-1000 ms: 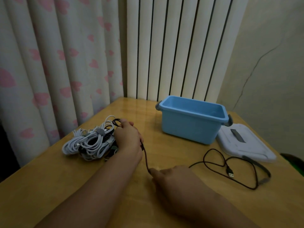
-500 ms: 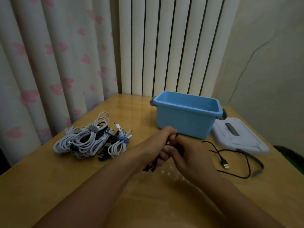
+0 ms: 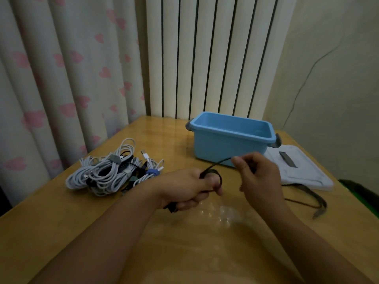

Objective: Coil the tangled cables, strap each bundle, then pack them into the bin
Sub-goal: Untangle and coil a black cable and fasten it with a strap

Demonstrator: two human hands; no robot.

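My left hand [image 3: 187,188] grips a small coil of a black cable [image 3: 213,173] over the middle of the wooden table [image 3: 82,214]. A strand of that cable runs up and right to my right hand [image 3: 259,177], which pinches it in front of the blue bin [image 3: 229,138]. The cable's loose tail [image 3: 315,203] trails blurred on the table to the right. The bin is open and looks empty. A pile of white and black cables [image 3: 110,173], some with straps, lies at the left.
The bin's white lid [image 3: 303,173] lies flat right of the bin. Curtains and a white radiator stand behind the table, a wall to the right. Something green sits past the table's right edge [image 3: 361,193].
My left hand left the cable pile and brought the black cable's end to the middle. A loop has formed in it. My right hand has now pulled away to the right, drawing a strand.
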